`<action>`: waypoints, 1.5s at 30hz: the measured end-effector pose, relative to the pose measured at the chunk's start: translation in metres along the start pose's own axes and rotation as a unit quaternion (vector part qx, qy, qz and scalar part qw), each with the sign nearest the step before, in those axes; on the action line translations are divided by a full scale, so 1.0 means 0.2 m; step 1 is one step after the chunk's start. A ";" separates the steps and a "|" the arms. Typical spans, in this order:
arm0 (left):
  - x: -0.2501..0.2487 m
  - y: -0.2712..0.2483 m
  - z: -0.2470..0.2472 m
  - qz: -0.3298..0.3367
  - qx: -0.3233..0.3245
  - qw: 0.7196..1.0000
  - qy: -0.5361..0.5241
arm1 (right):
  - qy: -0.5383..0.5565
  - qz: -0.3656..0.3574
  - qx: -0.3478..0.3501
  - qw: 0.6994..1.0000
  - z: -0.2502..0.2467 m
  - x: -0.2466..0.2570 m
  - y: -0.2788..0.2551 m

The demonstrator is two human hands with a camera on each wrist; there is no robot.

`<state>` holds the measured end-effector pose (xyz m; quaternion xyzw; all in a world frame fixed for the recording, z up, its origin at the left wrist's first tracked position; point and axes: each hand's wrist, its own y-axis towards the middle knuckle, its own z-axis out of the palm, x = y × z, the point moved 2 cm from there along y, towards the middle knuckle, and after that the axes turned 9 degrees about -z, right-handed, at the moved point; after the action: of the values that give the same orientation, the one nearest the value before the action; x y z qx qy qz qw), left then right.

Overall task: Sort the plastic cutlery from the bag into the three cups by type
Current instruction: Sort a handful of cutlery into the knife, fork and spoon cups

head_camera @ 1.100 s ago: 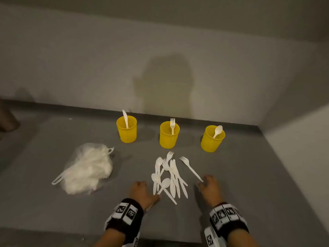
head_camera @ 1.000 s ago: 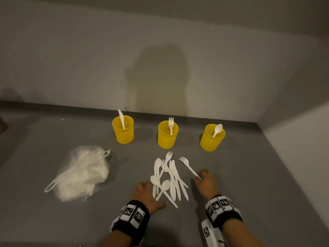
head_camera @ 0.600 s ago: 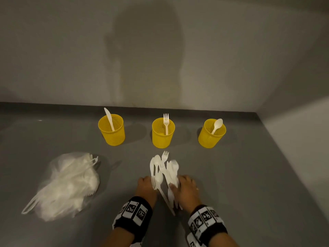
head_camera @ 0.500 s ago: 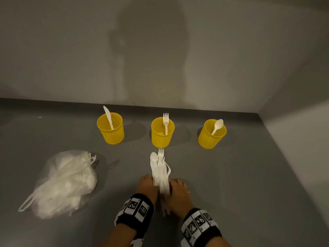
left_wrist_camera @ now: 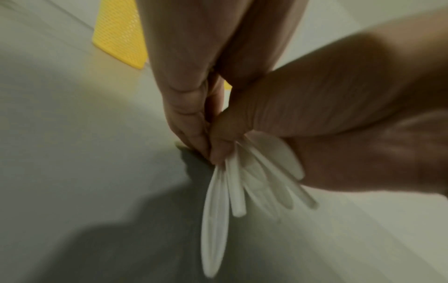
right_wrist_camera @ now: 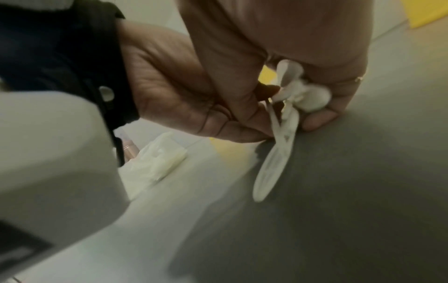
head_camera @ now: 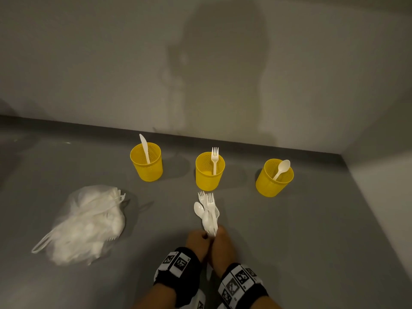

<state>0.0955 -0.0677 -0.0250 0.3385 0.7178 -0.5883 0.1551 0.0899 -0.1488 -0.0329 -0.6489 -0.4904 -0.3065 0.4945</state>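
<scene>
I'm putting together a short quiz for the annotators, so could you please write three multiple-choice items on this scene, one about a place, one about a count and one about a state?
1. Where does the plastic bag lie?
A. Left of the hands
B. Behind the cups
C. Inside a cup

2. How many yellow cups stand on the grey surface?
A. Two
B. Three
C. Four

3. What state is the loose cutlery in front of the cups in?
A. Spread flat and untouched
B. Gathered into one bundle between both hands
C. All dropped into the middle cup

Answers:
1. A: the head view shows it on the surface, to the left of the left hand.
2. B: the knife cup, fork cup and spoon cup stand in a row.
3. B: the left hand and right hand grip the cutlery bundle by its handles.
</scene>
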 end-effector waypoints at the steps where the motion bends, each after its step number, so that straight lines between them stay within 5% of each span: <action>1: 0.00 0.00 0.00 0.005 0.004 1.000 -0.006 | 0.030 0.016 -0.008 0.999 -0.01 0.00 0.00; 8: -0.03 -0.03 -0.01 0.090 -0.002 0.996 -0.014 | -0.016 -0.028 -0.019 0.999 -0.07 -0.01 0.02; 12: -0.06 -0.08 -0.06 0.150 0.025 0.987 0.052 | 0.021 -0.116 0.049 0.992 -0.19 0.06 -0.01; 14: -0.05 -0.06 -0.10 0.161 0.007 0.984 0.082 | 0.023 -0.101 0.053 0.993 -0.26 0.07 -0.03; 20: 0.03 0.00 -0.14 0.098 -0.075 0.956 0.266 | 0.051 -0.074 -0.011 0.996 -0.41 -0.01 -0.08; 24: 0.02 0.01 -0.12 0.101 -0.131 0.953 0.253 | 0.067 -0.074 -0.030 0.995 -0.44 -0.03 -0.10; 38: 0.01 0.03 -0.14 0.081 -0.119 0.894 0.424 | 0.046 -0.078 -0.043 0.995 -0.40 0.00 -0.12; 42: 0.02 -0.03 -0.21 0.084 -0.107 0.916 0.377 | 0.044 -0.085 -0.038 0.995 -0.40 0.00 -0.11; 45: 0.04 -0.05 -0.28 0.121 -0.119 0.961 0.219 | 0.044 -0.099 -0.032 0.994 -0.40 0.02 -0.10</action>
<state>0.0921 -0.0126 -0.0077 0.5226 0.7526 -0.3871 0.1036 0.0795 -0.2223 0.0032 -0.5989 -0.5200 -0.3976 0.4614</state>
